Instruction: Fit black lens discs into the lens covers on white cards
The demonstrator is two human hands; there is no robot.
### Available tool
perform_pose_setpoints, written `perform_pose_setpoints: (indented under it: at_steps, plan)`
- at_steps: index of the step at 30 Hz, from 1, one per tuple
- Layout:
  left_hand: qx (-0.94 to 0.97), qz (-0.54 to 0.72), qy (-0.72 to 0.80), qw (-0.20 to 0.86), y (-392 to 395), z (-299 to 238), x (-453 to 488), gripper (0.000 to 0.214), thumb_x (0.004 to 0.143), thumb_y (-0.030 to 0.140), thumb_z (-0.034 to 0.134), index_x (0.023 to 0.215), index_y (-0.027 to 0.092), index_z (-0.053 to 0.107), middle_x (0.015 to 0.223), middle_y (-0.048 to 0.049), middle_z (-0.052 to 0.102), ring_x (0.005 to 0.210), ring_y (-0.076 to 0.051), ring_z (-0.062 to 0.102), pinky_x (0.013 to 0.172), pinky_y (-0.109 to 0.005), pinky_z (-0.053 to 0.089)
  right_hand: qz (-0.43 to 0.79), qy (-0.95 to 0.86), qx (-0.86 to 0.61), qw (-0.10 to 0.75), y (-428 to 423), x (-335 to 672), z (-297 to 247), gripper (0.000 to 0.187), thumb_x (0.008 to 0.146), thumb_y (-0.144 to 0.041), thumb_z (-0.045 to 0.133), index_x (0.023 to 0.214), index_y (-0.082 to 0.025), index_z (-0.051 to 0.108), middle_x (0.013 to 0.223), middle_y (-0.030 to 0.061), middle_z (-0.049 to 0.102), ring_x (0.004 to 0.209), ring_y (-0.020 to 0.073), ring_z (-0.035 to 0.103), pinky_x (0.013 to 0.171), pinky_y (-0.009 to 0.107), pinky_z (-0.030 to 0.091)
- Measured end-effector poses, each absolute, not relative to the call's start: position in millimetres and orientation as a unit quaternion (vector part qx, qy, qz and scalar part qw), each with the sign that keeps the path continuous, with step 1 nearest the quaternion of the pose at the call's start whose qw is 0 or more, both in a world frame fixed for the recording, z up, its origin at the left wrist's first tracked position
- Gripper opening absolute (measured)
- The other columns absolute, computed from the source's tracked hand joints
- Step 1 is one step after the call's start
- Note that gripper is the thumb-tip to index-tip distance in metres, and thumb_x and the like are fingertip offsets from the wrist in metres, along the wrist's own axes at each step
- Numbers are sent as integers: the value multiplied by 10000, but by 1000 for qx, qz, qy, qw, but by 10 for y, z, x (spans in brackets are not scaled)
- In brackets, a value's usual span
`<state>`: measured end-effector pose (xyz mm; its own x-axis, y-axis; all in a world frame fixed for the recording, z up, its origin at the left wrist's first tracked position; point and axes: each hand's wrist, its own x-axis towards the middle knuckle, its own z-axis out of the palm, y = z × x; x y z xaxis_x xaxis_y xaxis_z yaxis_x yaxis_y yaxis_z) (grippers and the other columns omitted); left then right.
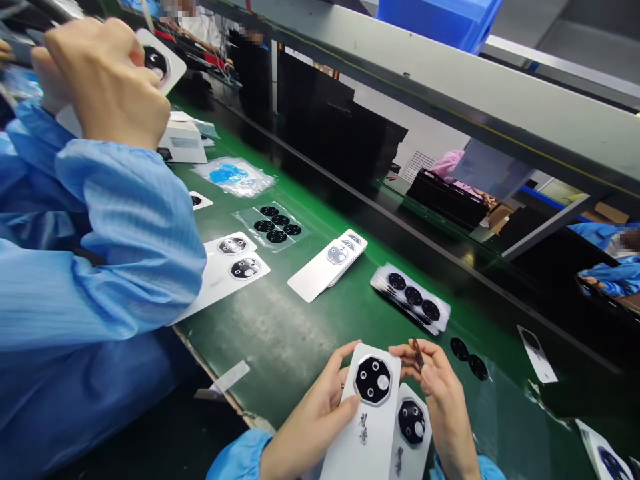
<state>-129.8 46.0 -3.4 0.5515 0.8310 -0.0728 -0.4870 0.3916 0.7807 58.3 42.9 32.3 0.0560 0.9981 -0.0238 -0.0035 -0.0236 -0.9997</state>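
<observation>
My left hand (pixel 325 407) is closed round the left side of a white phone back cover (pixel 347 437), its thumb on the front below the black octagonal camera ring (pixel 373 380). Dark characters are printed under the ring. My right hand (pixel 443 390) pinches a small thin brown piece (pixel 417 355) between thumb and fingers, close to the cover's upper right corner; its exact kind is unclear. Behind the held cover, partly hidden, is a second phone back cover (pixel 413 450) with the same kind of camera ring.
At left, a co-worker's blue sleeve (pixel 130 233) and hand (pixel 110 80) hold another cover. On the green bench (pixel 270 313) are stacked covers (pixel 320 270), a stack of bagged black discs (pixel 413 297), a sheet of discs (pixel 275 225) and two loose discs (pixel 469 359). A shelf (pixel 425 60) spans above.
</observation>
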Motion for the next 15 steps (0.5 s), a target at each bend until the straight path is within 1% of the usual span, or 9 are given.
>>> perform_pose_setpoints:
  at_steps: [6, 9, 12, 15]
  plan:
    - [382, 395, 230, 803, 576, -132, -1368, 718, 841, 377, 590, 1399, 266, 151, 1210, -132, 562, 912, -226, 631, 776, -331, 474, 503, -468, -541, 485, 549, 534, 280, 358, 828, -439, 573, 1064, -180, 497, 1075, 146, 661, 955, 278, 614, 773, 393, 490]
    - [367, 387, 241, 811, 586, -119, -1373, 736, 826, 369, 607, 1401, 263, 160, 1205, -135, 561, 916, -235, 630, 755, -328, 475, 519, -458, -544, 474, 563, 530, 269, 361, 825, -443, 579, 1066, -186, 504, 1080, 141, 664, 974, 278, 614, 802, 395, 487]
    - [338, 387, 259, 818, 608, -92, -1368, 753, 799, 356, 631, 1392, 240, 181, 1191, -135, 565, 936, -238, 618, 768, -332, 469, 529, -455, -544, 466, 566, 516, 264, 354, 828, -452, 575, 1062, -196, 505, 1093, 129, 663, 962, 268, 618, 805, 386, 485]
    - [333, 393, 262, 816, 632, -88, -1353, 773, 767, 355, 658, 1378, 220, 206, 1155, -129, 582, 890, -226, 626, 766, -333, 463, 526, -458, -548, 463, 565, 493, 283, 336, 841, -448, 560, 1067, -208, 491, 1113, 115, 653, 936, 251, 619, 790, 370, 479]
